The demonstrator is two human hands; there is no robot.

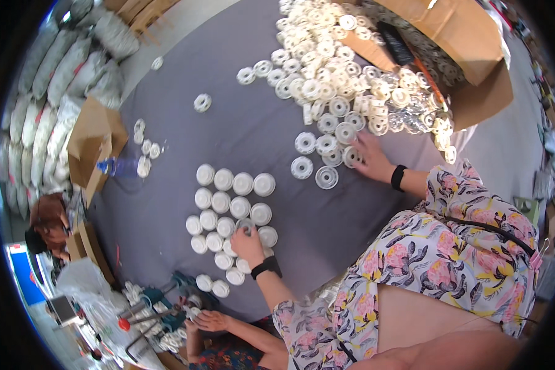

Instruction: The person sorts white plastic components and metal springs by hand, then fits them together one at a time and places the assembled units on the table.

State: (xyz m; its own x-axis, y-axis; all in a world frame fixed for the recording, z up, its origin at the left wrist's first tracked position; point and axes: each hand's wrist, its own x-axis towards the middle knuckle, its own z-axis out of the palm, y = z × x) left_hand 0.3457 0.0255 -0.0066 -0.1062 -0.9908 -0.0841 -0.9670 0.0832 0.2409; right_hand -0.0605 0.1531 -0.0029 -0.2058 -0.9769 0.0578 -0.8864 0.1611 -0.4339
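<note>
My left hand (248, 245) is over the near right part of a group of white round caps (221, 200) set out in rough rows on the grey cloth. Its fingers are curled around a white round disc (245, 226) resting among the caps. Farther to the right, my right hand (372, 159) is at the near edge of a pile of white wheel-shaped discs (317, 71). The thumb and fingers close around a white disc with a dark centre (352, 156). Several loose discs (302, 167) lie flat beside it.
An open cardboard box (484, 102) spills discs at the far right, with a black-and-orange tool (396, 44) on top. At left are a carton (95, 145), a blue-capped bottle (120, 166) and stacked sacks (49, 80). A co-worker's hands (209, 322) work by a hand-press machine (157, 311).
</note>
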